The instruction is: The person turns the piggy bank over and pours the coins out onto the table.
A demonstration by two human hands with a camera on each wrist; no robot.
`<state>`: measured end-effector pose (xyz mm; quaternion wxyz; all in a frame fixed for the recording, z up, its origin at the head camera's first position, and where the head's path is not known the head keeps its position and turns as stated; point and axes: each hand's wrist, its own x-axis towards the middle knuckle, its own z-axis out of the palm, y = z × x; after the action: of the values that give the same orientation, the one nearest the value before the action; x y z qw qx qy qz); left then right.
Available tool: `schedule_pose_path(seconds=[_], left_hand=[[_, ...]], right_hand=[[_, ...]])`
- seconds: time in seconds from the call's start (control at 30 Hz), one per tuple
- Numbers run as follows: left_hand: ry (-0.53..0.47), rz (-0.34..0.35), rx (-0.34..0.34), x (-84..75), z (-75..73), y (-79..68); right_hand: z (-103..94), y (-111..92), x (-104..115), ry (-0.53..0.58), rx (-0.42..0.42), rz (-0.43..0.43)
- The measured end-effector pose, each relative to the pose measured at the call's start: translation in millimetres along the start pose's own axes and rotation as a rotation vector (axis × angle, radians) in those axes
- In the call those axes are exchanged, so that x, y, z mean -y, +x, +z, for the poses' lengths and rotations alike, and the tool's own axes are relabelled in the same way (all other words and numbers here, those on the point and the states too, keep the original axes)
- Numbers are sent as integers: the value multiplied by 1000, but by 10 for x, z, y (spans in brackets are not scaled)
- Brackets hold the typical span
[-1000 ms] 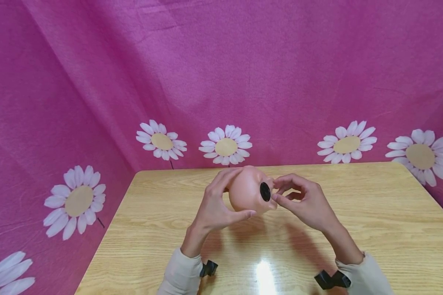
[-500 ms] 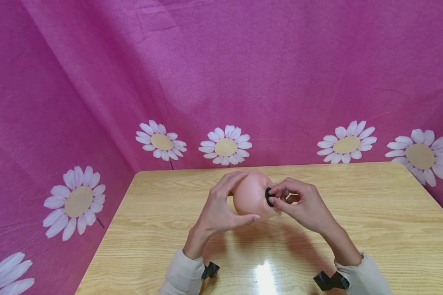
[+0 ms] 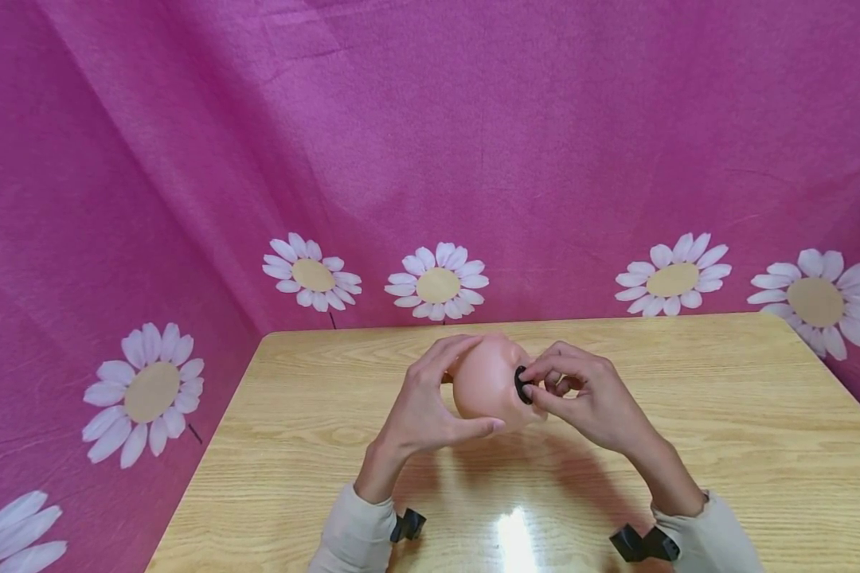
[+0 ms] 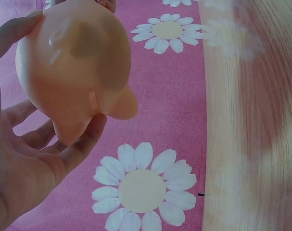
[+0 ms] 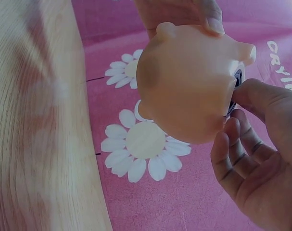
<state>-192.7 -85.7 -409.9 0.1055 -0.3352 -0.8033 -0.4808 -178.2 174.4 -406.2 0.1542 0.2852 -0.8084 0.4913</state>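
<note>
A peach-pink piggy bank [image 3: 486, 380] is held above the wooden table [image 3: 724, 430], its underside turned to the right. My left hand [image 3: 430, 406] grips its body, thumb below and fingers over the top; the left wrist view shows the pig [image 4: 73, 62] cradled between thumb and fingers. My right hand [image 3: 580, 394] pinches the round black plug [image 3: 521, 384] set in the underside, thumb and forefinger on its rim. In the right wrist view the pig [image 5: 189, 82] fills the middle, and only an edge of the plug [image 5: 235, 82] shows behind my thumb.
A pink cloth with white daisies [image 3: 439, 282] hangs behind and beside the table. Light glares off the tabletop near its front edge [image 3: 514, 541]. Black wrist straps [image 3: 641, 543] sit on both beige sleeves.
My right hand has closed in from just off the plug and now pinches it. The pig has shifted slightly right and down in my left hand.
</note>
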Motion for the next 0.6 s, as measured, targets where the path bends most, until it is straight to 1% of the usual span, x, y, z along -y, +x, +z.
schedule_pose_path(seconds=[0.13, 0.43, 0.6], left_hand=[[6, 7, -1, -6, -1, 5], [37, 11, -7, -35, 4, -2], [58, 22, -12, -35, 4, -5]], right_hand=[[1, 4, -3, -7, 0, 3], [7, 4, -22, -1, -8, 43], [16, 5, -29, -3, -6, 35]])
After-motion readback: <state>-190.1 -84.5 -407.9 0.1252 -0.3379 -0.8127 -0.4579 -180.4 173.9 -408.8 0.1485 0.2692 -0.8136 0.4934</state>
